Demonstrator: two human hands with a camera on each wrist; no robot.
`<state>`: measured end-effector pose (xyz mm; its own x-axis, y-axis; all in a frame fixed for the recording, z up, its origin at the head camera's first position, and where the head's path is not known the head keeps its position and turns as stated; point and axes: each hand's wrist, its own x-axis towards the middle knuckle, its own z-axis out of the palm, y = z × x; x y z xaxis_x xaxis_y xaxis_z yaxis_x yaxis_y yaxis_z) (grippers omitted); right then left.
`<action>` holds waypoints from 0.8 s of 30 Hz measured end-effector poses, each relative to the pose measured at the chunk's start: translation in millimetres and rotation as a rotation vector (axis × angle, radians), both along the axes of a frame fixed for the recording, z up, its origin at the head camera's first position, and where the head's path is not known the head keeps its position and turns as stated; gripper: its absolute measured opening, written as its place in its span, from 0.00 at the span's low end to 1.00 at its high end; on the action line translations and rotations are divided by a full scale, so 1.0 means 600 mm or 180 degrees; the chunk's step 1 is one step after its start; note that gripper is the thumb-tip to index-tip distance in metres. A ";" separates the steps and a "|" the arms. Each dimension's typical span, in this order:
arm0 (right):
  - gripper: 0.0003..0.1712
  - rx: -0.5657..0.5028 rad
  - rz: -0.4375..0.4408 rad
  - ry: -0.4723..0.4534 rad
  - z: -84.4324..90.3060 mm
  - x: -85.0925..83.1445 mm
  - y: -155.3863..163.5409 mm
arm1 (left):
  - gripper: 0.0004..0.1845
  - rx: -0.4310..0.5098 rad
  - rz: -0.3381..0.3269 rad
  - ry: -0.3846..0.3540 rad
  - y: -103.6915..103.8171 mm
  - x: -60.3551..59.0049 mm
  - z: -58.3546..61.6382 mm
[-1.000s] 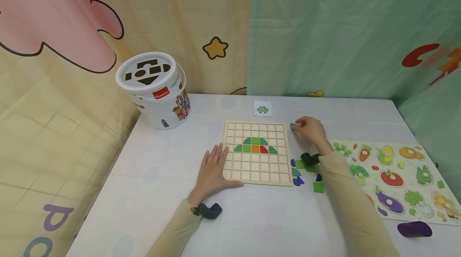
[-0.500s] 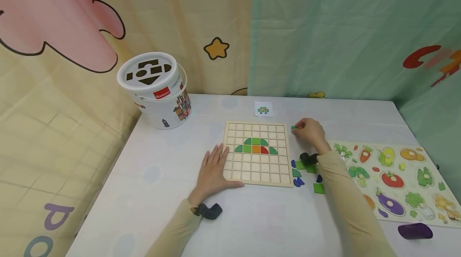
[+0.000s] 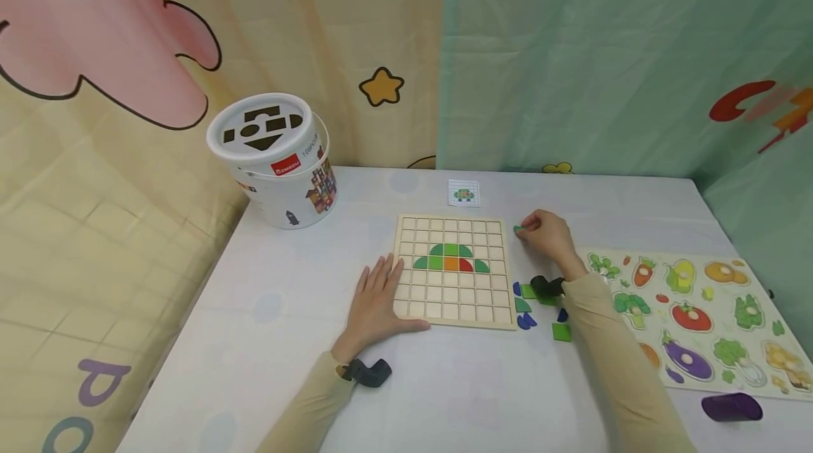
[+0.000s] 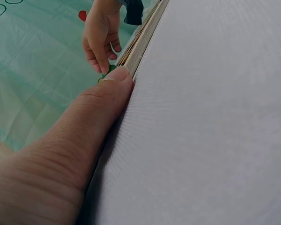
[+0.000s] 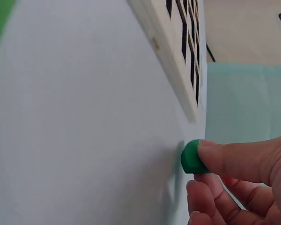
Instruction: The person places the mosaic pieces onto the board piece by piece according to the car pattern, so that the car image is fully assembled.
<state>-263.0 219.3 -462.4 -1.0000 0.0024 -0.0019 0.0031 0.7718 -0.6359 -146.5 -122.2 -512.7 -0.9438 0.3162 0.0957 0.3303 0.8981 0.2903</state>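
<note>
A square wooden grid board (image 3: 449, 295) lies on the table, with green, orange and red pieces set in its middle cells as a dome shape. My left hand (image 3: 376, 301) rests at the board's near left corner, fingers spread along the left side and thumb (image 4: 100, 101) along the front edge. Beyond the board's far right corner, my right hand (image 3: 547, 233) pinches a small green quarter-circle piece (image 5: 192, 158) between thumb and fingers, close over the table. Behind the board lies a small pattern card (image 3: 464, 193) printed with a green car-like figure on a grid.
Loose green squares (image 3: 562, 331) and blue pieces (image 3: 524, 320) lie right of the board, partly under the right wrist. A vegetable puzzle board (image 3: 718, 312) covers the right side, a purple object (image 3: 732, 407) near it. A white bucket (image 3: 273, 164) stands back left.
The green piece has turned between my right fingers, from more upright to flatter, and the right hand has shifted slightly nearer. The left hand stays at the board.
</note>
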 end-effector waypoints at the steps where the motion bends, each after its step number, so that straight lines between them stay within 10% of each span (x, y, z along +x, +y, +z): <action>1: 0.10 -0.0018 0.0004 0.0053 0.000 0.002 -0.002 | 0.67 0.0000 0.0000 -0.0002 0.000 0.000 -0.001; 9: 0.11 -0.0209 0.0372 0.0404 0.001 0.034 -0.056 | 0.67 -0.0028 0.0001 0.0001 0.000 0.001 -0.002; 24: 0.04 -0.0620 0.1299 0.0153 0.007 0.093 -0.216 | 0.68 -0.0044 -0.0030 0.0009 -0.003 -0.002 -0.001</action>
